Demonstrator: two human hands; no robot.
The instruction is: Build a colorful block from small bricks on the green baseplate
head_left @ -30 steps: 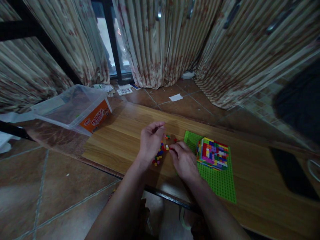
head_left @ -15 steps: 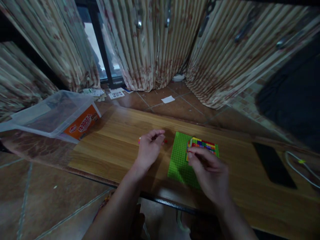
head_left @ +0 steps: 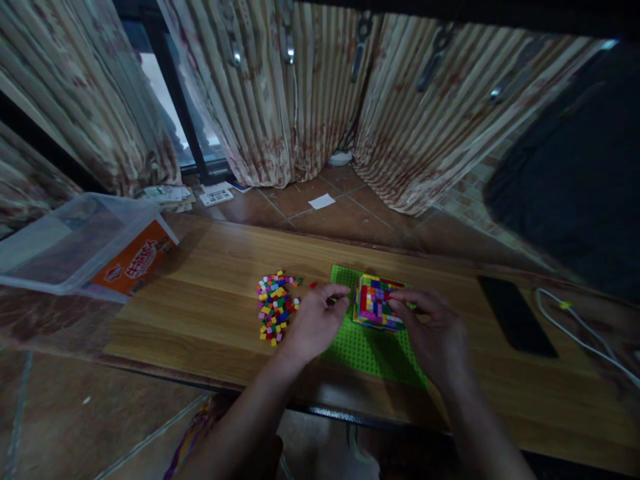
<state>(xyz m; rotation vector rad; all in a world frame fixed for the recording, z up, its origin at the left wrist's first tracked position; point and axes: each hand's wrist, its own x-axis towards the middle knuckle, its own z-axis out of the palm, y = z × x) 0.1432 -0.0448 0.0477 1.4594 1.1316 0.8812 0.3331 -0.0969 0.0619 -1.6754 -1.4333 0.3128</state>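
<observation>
A multicoloured brick block stands on a green baseplate on the wooden table. My right hand has its fingertips on the block's right edge. Whether it pinches a small brick there is hidden. My left hand lies on the baseplate's left part with curled fingers, thumb and forefinger close together just left of the block. A heap of several small loose bricks lies to the left of that hand.
A clear plastic bin with an orange label lies tilted at the table's left end. A black phone and a white cable lie at the right. Curtains hang behind; papers lie on the tiled floor.
The view has swung left and up. My right hand went from the loose bricks to the block. My left hand left the heap and now rests on the baseplate.
</observation>
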